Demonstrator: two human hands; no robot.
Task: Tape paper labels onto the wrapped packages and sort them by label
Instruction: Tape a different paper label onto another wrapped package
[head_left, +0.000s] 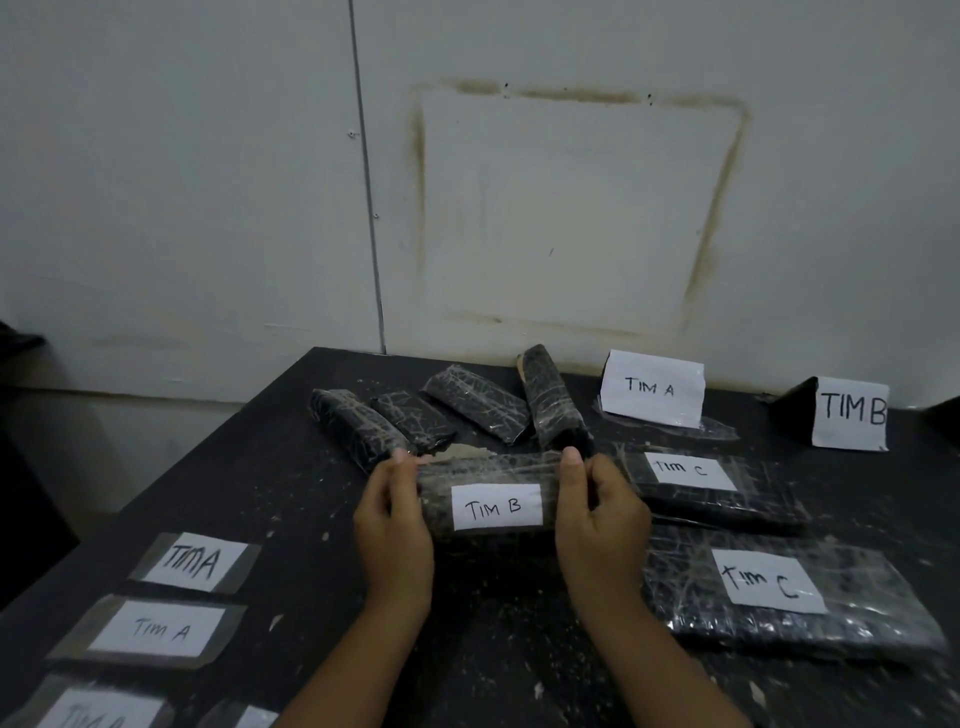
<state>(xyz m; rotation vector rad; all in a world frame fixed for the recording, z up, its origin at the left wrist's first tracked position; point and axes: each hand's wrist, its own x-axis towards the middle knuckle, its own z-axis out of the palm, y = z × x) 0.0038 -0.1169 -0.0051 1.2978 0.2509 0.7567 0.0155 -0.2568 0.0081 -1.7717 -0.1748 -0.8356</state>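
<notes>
Head view showed the left hand (393, 526) and right hand (602, 522) gripping a labelled TIM B package (493, 475) over the middle of the table (270, 483), not yet sorted, while four packages (475, 402) near the far edge lacked labels.

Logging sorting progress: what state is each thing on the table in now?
TIM B package: labelled, gripped at its ends by left hand and right hand.
TIM C packages: two, labelled, lying flat.
Back packages: four, unlabelled, lying loose.
TIM A sign: standing upright.
TIM B sign: standing upright.
Spare labels: taped, lying flat.
</notes>
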